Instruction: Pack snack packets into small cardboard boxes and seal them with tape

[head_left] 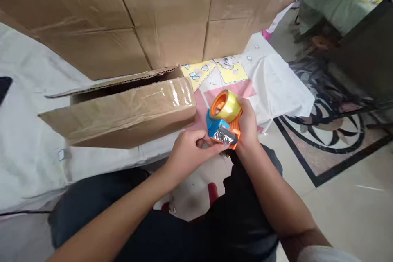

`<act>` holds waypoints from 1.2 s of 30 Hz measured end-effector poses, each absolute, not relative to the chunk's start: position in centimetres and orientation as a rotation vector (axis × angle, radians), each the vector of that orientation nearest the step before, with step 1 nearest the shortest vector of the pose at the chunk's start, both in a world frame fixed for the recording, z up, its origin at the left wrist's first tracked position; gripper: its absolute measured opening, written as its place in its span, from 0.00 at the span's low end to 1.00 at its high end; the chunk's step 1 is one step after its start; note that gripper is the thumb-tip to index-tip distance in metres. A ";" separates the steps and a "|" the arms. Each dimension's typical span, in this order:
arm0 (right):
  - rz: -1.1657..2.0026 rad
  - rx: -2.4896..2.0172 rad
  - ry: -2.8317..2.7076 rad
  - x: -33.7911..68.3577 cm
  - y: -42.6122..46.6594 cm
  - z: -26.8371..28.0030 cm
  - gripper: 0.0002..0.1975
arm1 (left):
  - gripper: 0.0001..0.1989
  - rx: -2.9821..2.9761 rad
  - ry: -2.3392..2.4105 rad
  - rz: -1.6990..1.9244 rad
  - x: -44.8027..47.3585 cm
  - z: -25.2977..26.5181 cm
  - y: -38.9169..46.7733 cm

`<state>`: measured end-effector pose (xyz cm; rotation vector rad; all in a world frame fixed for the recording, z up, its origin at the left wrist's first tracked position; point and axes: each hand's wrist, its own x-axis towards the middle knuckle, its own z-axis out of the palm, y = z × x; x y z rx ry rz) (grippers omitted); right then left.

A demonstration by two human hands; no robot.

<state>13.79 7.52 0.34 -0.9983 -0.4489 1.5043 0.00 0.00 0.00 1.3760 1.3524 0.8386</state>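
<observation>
My right hand [248,125] is wrapped round the orange and blue tape dispenser [235,123], holding it above my lap. A roll of yellowish clear tape [231,108] sits on it, and a shiny strip of film lies over the dark roller at its front. With the thumb at that front edge, my left hand [192,149] pinches the dispenser from the left; some of its fingers are hidden behind. Just left of the dispenser, a cardboard box [132,110] lies on the table with a flap raised and a dark gap along its top.
Large taped cartons [172,16] form a wall behind the box. A white cloth [273,82] covers the table, with yellow and pink printed patches and paper scraps [225,63]. Another person's arm [284,0] reaches in at upper right. Patterned floor [331,131] shows at right.
</observation>
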 end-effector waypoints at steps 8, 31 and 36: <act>1.535 -0.999 -0.483 13.7 7.6 -0.3 0.07 | 0.26 1.252 1.345 0.717 -0.1 0.3 0.4; 1.473 -1.062 -0.547 14.9 7.7 -0.4 0.08 | 0.19 1.442 0.984 0.763 -1.9 -0.7 1.8; 1.524 -1.048 -0.497 15.0 7.6 -0.6 0.07 | 0.20 1.465 1.048 0.814 -1.3 -1.4 1.9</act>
